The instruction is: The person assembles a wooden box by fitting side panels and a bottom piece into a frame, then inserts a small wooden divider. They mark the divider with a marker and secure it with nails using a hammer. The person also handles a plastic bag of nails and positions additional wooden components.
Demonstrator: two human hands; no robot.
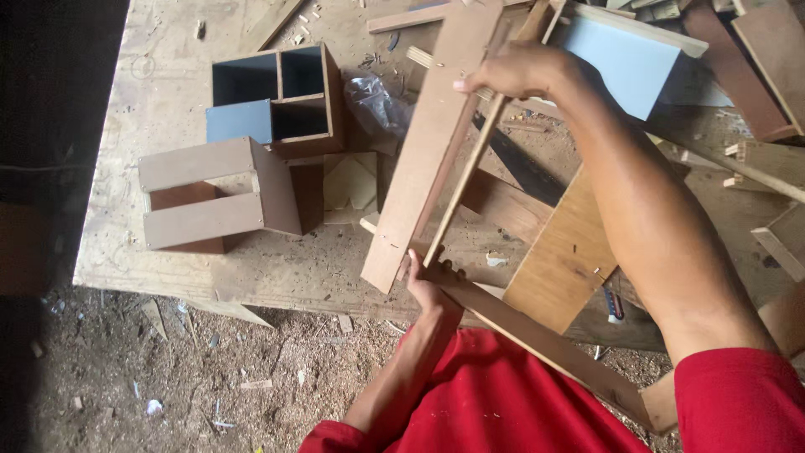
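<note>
Gripping thin slat (459, 189) (both ends): left hand (426, 283), right hand (516, 71)

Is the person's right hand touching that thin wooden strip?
Touching: the head view shows the right hand wrapped around the thin wooden strip's upper end.

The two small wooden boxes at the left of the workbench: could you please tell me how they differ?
The divided wooden box with dark and blue-grey panels shows open compartments facing the camera and sits farther from the person. The plain brown slatted wooden box lies nearer the bench edge, showing gaps between its boards. Both rest untouched on the sawdust-strewn plywood workbench.
</note>
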